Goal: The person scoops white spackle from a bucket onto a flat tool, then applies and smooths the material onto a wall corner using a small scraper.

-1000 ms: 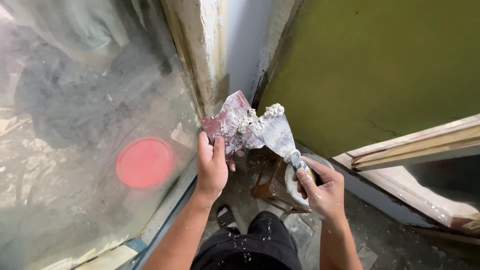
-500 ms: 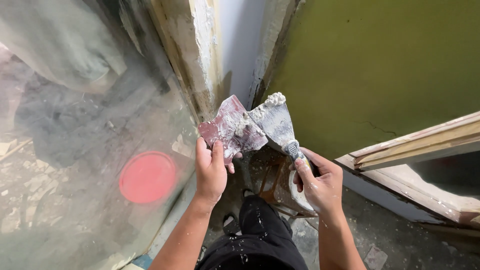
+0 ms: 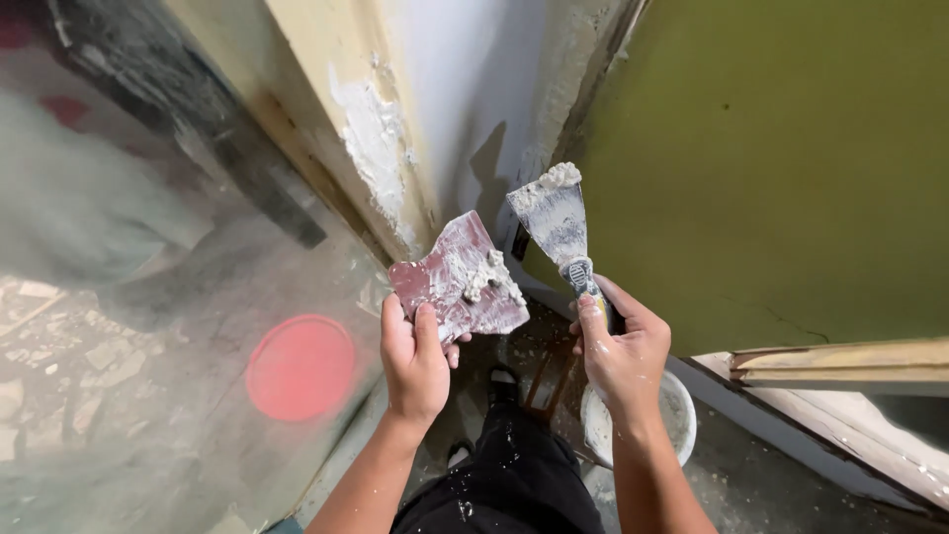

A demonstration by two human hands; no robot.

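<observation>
1. The left hand point(image 3: 413, 364) has its grip closed on the lower edge of a reddish plaster board point(image 3: 457, 282) smeared with white filler.
2. The right hand point(image 3: 621, 348) grips a putty knife point(image 3: 556, 220), blade up, near the wall corner point(image 3: 425, 148).
3. Below, partly hidden, sits what seems a white bucket point(image 3: 682, 415).

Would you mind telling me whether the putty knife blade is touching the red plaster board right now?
Apart. The head view shows the putty knife in the right hand, with a strip of wall visible between its blade and the red board in the left hand.
</observation>
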